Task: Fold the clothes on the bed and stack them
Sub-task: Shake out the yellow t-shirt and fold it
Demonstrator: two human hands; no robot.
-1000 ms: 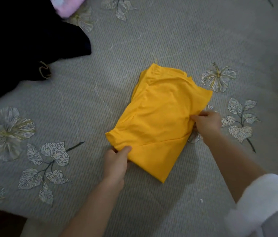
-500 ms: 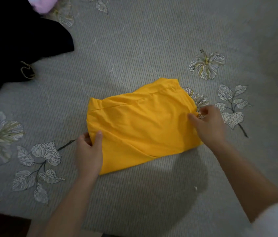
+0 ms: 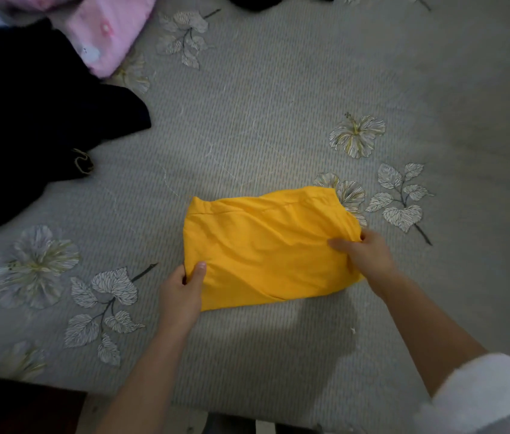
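Observation:
A folded yellow garment lies as a wide rectangle on the grey flowered bed cover, near the front edge. My left hand pinches its lower left corner, thumb on top. My right hand grips the right edge, thumb pressed onto the cloth. Both hands hold the garment flat against the bed.
A black garment lies in a heap at the far left. Pink folded clothing sits behind it at the top left. Another dark item shows at the top edge. The bed's front edge runs below my forearms.
The yellow garment has been turned from a slanted position to lie crosswise and drawn closer to the front edge. Both hands kept their hold on it throughout.

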